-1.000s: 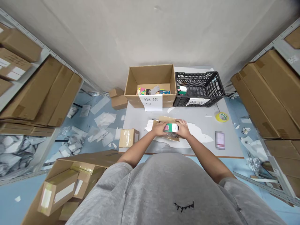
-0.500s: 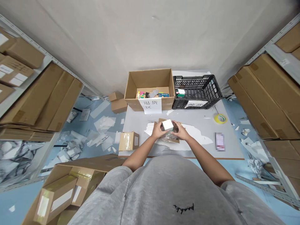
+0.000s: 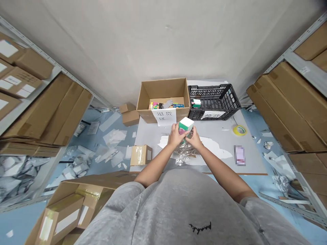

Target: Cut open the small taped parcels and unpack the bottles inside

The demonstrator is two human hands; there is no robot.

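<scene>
Between my two hands is a small green and white box (image 3: 185,125), tilted so its white top and a green side with a pinkish patch show. My left hand (image 3: 175,136) is closed round its left side, and my right hand (image 3: 194,139) grips its lower right side. Just below the hands lies crumpled clear plastic wrap (image 3: 184,153), over torn white paper (image 3: 217,147) and a bit of brown cardboard. Part of the wrapping is hidden by my hands.
Behind the hands stand an open cardboard box (image 3: 163,87) with a paper sign and a black plastic crate (image 3: 214,102). A small taped carton (image 3: 139,155) sits left; a yellow tape roll (image 3: 239,130) and a blurred pinkish item (image 3: 239,156) lie right. Loaded shelves flank the table.
The green and white box has risen and tilted, bringing its green side into sight. Both hands moved up with it, and the clear plastic now lies below them.
</scene>
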